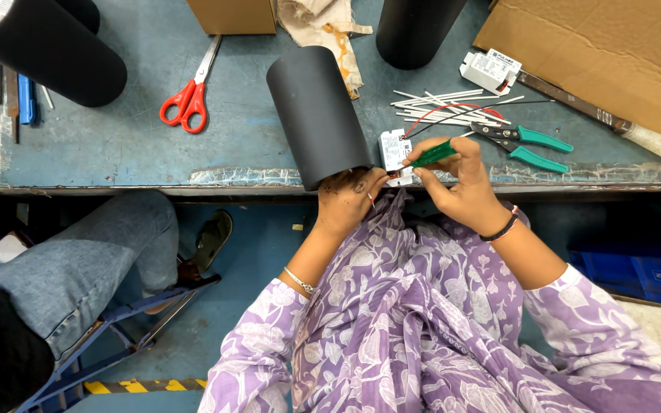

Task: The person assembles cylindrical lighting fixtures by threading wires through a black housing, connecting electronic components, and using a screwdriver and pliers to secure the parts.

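The small white plastic box (pixel 394 150) sits at the near edge of the blue-grey counter (pixel 116 145), just beside the black round tube (pixel 317 115). Your left hand (pixel 348 200) pinches the box. Your right hand (pixel 457 187) grips a green-handled screwdriver (pixel 433 154) against it. Green-handled pliers (pixel 525 141) lie near.

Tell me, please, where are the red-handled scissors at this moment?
In the head view, the red-handled scissors lie flat on the blue-grey workbench, left of the black cylinder and far from both hands.
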